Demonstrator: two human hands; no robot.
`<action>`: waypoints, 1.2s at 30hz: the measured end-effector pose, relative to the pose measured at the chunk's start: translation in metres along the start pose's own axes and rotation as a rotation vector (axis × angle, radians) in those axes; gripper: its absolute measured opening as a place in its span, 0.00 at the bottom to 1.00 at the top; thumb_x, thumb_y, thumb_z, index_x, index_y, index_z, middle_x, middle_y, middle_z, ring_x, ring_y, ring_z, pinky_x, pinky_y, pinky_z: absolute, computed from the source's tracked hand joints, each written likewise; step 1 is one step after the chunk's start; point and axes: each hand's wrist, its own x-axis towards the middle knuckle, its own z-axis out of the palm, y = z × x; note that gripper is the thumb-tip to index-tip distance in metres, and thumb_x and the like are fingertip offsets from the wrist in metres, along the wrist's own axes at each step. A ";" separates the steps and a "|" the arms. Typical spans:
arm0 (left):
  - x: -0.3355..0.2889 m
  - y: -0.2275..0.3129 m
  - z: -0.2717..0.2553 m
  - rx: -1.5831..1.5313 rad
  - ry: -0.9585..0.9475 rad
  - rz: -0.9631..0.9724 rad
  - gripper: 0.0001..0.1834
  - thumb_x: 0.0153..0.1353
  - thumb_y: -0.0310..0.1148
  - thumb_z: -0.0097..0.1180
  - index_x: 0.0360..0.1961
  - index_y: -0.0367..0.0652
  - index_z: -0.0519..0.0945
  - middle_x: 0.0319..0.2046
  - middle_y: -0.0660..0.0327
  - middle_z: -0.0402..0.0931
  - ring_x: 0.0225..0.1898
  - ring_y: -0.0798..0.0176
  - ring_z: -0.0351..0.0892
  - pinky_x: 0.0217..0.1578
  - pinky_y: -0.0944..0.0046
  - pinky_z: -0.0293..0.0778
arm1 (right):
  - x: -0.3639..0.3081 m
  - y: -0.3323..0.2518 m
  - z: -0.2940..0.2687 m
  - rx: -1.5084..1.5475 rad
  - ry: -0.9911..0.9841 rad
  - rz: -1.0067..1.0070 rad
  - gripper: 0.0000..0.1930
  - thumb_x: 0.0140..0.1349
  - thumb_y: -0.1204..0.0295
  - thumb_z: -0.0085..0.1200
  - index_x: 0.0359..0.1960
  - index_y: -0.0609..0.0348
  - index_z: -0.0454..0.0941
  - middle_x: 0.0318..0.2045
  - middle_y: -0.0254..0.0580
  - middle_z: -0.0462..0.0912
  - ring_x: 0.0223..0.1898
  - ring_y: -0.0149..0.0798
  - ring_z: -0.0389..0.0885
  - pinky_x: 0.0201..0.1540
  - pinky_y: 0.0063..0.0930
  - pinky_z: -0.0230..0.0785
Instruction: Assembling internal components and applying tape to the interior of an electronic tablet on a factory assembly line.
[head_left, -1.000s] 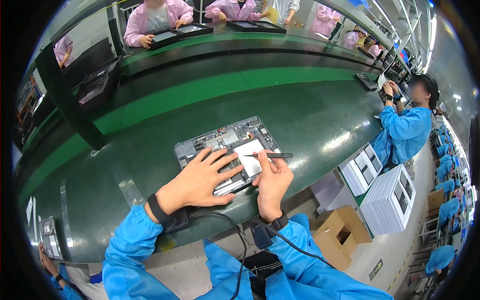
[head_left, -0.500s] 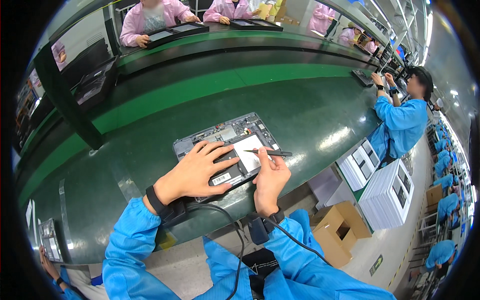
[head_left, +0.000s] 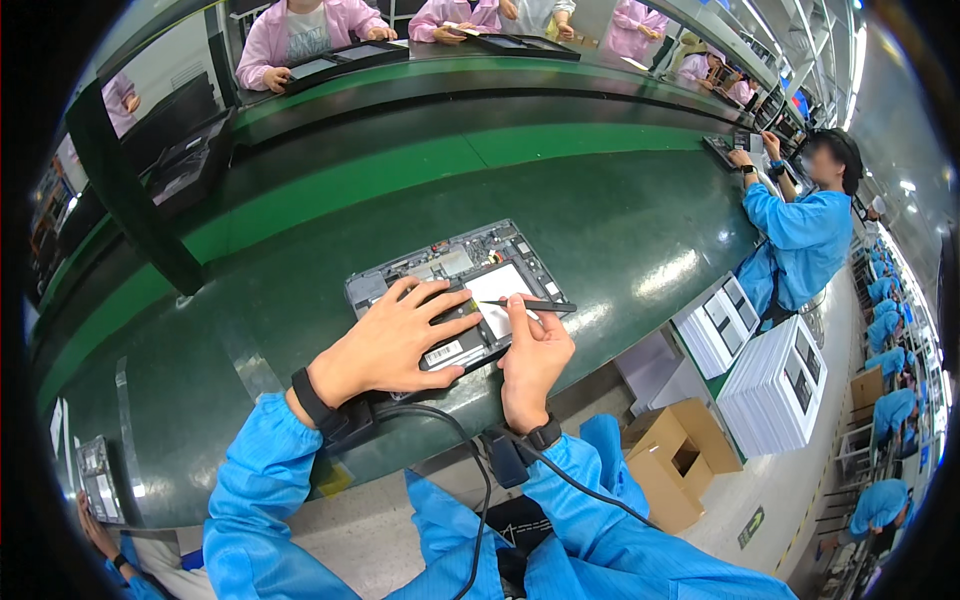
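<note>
An opened flat electronic device, like a tablet with its circuit board bare (head_left: 430, 265), lies at an angle on the green bench. My left hand (head_left: 400, 335) rests flat across its near left part, fingers spread, hiding some of the black battery area beneath. Black tweezers (head_left: 548, 306) are pinched in my right hand (head_left: 537, 358). They lie nearly level over a white rectangle (head_left: 508, 284) in the device, their tips close to my left fingertips. Something small and yellowish shows by the tips, too small to name. Both my wrists carry black bands with dark cables.
White trays (head_left: 775, 395) stand stacked at the right, beside an open cardboard box (head_left: 675, 460) on the floor. A co-worker in blue (head_left: 800, 235) handles another device at the far right. A further opened device (head_left: 98, 478) lies at the left, near another person's hand.
My right hand and the tweezers have shifted slightly left, bringing the tips nearer my left fingers. My left hand stays put. The right co-worker's hands have moved apart.
</note>
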 end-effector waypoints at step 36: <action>0.006 0.005 -0.006 -0.034 -0.023 0.009 0.35 0.54 0.51 0.58 0.59 0.40 0.75 0.59 0.58 0.74 0.58 0.52 0.70 0.61 0.51 0.60 | 0.013 0.010 -0.006 -0.067 0.023 -0.106 0.10 0.66 0.76 0.58 0.44 0.72 0.77 0.36 0.45 0.85 0.28 0.22 0.78 0.27 0.15 0.66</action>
